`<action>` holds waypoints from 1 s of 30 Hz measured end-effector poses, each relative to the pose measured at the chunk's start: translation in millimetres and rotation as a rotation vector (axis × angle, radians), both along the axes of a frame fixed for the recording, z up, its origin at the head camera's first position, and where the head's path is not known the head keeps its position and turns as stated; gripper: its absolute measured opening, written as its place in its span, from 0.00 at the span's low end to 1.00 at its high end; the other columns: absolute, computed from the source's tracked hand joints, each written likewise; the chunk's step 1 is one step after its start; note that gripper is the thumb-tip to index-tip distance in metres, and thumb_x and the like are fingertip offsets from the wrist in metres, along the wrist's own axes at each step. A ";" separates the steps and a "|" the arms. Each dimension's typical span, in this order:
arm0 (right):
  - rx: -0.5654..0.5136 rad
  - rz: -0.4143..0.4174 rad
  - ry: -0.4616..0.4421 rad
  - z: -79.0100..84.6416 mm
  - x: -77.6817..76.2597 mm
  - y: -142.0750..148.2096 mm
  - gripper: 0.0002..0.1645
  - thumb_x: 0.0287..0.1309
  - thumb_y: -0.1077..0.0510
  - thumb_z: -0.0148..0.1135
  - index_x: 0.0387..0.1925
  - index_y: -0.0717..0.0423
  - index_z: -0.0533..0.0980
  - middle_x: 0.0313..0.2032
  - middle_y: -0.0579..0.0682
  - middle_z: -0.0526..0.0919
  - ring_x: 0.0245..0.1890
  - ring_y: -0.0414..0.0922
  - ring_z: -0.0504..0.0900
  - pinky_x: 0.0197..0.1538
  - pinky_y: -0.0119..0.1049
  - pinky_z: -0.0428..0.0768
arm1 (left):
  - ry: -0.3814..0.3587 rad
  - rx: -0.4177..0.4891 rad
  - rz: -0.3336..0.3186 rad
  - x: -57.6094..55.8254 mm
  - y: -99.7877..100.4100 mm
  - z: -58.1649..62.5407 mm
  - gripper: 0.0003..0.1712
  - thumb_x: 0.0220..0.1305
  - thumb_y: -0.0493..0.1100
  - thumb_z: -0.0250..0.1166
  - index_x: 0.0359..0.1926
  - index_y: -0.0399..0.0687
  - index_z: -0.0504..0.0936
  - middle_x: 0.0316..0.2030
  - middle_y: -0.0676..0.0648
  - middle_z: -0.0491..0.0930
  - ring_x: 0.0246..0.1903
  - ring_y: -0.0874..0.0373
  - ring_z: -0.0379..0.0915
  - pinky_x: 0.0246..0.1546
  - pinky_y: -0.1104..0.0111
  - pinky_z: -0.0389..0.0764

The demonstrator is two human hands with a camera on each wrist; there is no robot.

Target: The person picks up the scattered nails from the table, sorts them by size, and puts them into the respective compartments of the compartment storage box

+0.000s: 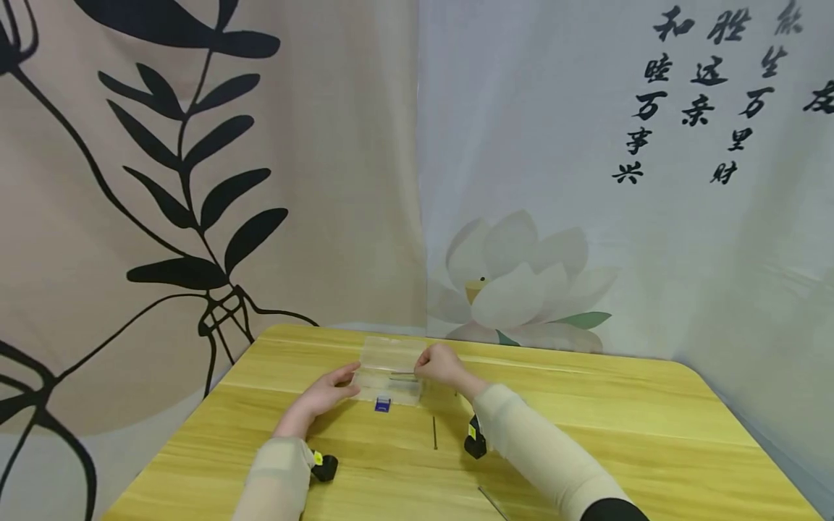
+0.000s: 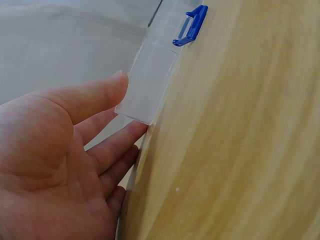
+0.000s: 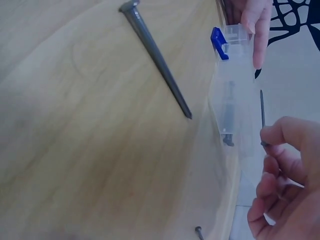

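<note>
A clear plastic box (image 1: 404, 394) with a blue latch (image 1: 382, 404) lies with its lid raised at the back of the table. My left hand (image 1: 328, 393) rests at its left end, thumb (image 2: 120, 90) by the rim and fingers nearly straight against the end wall. Over the box's right side, my right hand (image 1: 443, 364) pinches a thin nail (image 3: 262, 112) by its head end between thumb and finger. Inside the box lies a dark nail (image 3: 228, 139), blurred by the plastic. A loose nail (image 1: 435, 433) lies in front of the box.
Another nail (image 1: 493, 503) lies at the table's near side, and a small nail head (image 3: 198, 230) shows low in the right wrist view. Black wrist cameras (image 1: 475, 437) hang below the sleeves. A printed curtain (image 1: 352, 181) stands behind the table (image 1: 619, 420).
</note>
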State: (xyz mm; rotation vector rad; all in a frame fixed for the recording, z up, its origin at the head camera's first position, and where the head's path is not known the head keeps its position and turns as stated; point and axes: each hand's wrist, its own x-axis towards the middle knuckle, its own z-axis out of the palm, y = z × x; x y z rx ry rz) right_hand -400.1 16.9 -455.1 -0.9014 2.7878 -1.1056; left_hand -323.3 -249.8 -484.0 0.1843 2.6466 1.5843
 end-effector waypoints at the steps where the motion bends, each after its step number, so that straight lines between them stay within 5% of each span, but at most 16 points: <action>1: 0.006 -0.009 0.000 -0.9 0.4 0.1 0.14 0.51 0.67 0.60 0.13 0.61 0.77 0.07 0.38 0.61 0.11 0.36 0.53 0.21 0.29 0.58 | 0.001 0.000 -0.001 0.0 0.7 -0.4 0.32 0.69 0.40 0.60 0.71 0.42 0.63 0.65 0.28 0.63 0.65 0.33 0.57 0.63 0.40 0.56; 14: 0.014 -0.025 0.015 -7.7 5.8 6.8 0.09 0.53 0.65 0.62 0.20 0.59 0.84 0.17 0.43 0.80 0.13 0.35 0.61 0.21 0.28 0.63 | -0.020 -0.002 -0.012 -1.1 6.5 -7.6 0.32 0.70 0.41 0.59 0.72 0.44 0.63 0.66 0.30 0.63 0.66 0.34 0.57 0.63 0.40 0.57; 23: -0.038 0.062 -0.004 14.9 18.2 29.2 0.07 0.61 0.61 0.64 0.34 0.61 0.85 0.32 0.46 0.86 0.25 0.36 0.76 0.32 0.32 0.76 | -0.024 -0.007 -0.027 -2.8 4.5 -6.8 0.33 0.70 0.41 0.59 0.73 0.44 0.61 0.67 0.30 0.61 0.67 0.35 0.55 0.63 0.41 0.57; 30: -0.036 0.203 -0.007 39.9 39.4 61.4 0.06 0.61 0.59 0.65 0.36 0.55 0.85 0.33 0.42 0.82 0.23 0.38 0.73 0.29 0.33 0.75 | -0.029 -0.016 -0.044 -4.9 -2.2 -1.9 0.33 0.71 0.42 0.57 0.73 0.44 0.59 0.68 0.30 0.59 0.68 0.34 0.53 0.64 0.42 0.56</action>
